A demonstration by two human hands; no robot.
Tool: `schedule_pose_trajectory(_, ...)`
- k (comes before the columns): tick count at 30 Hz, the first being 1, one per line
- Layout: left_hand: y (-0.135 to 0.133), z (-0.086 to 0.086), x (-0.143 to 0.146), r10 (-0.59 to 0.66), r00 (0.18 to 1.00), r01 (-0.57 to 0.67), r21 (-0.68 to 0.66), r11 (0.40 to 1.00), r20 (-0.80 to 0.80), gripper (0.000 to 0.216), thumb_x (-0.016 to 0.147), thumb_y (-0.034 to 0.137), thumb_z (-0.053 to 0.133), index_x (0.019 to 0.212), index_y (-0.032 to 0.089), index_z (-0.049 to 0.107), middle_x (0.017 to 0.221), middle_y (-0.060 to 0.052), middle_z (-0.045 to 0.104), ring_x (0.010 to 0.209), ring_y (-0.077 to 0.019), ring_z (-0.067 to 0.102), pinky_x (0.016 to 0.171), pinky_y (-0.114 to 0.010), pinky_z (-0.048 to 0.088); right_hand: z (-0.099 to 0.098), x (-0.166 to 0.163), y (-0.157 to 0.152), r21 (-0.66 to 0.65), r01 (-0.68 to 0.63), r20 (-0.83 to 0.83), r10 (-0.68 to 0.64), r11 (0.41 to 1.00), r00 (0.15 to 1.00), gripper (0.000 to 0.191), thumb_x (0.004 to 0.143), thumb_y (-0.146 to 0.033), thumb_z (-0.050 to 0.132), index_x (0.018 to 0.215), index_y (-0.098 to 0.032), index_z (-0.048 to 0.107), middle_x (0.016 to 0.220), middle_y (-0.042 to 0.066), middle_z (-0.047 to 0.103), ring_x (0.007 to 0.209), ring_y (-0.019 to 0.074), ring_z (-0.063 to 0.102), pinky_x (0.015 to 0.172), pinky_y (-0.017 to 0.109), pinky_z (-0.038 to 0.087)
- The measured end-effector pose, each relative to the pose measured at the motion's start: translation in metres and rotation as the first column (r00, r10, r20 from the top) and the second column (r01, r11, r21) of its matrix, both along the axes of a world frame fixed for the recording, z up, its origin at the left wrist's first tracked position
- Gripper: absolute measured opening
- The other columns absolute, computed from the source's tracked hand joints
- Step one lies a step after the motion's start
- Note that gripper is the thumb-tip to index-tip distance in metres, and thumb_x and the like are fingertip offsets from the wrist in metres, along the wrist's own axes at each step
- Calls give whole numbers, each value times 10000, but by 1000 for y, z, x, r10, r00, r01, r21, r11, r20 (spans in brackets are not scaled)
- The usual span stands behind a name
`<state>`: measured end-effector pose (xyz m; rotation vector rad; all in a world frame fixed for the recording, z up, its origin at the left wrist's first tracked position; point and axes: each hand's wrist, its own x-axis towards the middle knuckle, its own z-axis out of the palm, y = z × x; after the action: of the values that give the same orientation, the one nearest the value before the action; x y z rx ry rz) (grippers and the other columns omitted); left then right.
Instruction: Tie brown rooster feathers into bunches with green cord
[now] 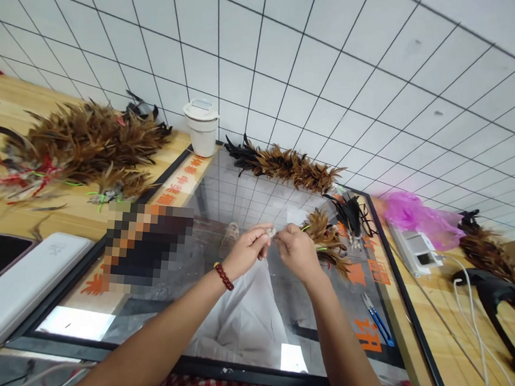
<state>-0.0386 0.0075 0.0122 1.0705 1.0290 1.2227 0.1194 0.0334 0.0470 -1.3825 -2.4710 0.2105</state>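
A small bundle of brown feathers (321, 231) is pinched above the middle of the glass panel (247, 312) between the left hand (247, 249) and right hand (296, 251), both closed on it, with blue scissors (378, 319) lying near right and a white cup (201, 127) far left.
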Motion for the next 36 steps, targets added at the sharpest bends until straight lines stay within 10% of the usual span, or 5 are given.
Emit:
schedule_pose_trajectory(7,2,-10,1,-59,976,40,-94,995,-211,243,827,336,431,657,174,498,480,40,462,437,-85,412,458,-204,299,0,-10,-10,-18,-85,19,85,996,996,190,892,-201,467,925,-227,653,1225,53,533,815,134,584,689,245,410)
schedule_pose_trajectory(16,3,-11,-3,6,882,-16,-16,1000,-471,275,830,311,417,598,174,468,538,34,418,521,-101,379,516,-232,286,18,8,-8,6,-154,186,150,988,971,197,913,-184,442,915,-178,639,837,56,632,756,161,575,693,264,384)
schedule_pose_trajectory(27,-7,7,-2,-389,898,395,-11,919,-208,307,837,394,460,648,157,513,579,19,484,524,-84,411,532,-224,332,3,11,24,-15,-350,-390,317,937,865,165,898,-163,476,846,-176,632,801,44,625,773,144,573,717,253,427)
schedule_pose_trajectory(32,-1,-1,-1,-96,958,102,9,995,-270,286,844,364,424,657,165,509,568,21,464,530,-97,403,537,-231,315,-2,14,2,-12,-339,-137,334,941,933,181,845,-94,483,791,-168,639,707,27,604,691,140,542,669,258,366)
schedule_pose_trajectory(36,-5,0,0,-4,774,124,146,981,-633,212,828,210,412,643,176,509,601,-5,518,607,-132,467,602,-260,321,20,6,-15,82,-388,102,380,918,920,168,825,-88,484,824,-159,636,746,48,615,709,160,524,687,297,324)
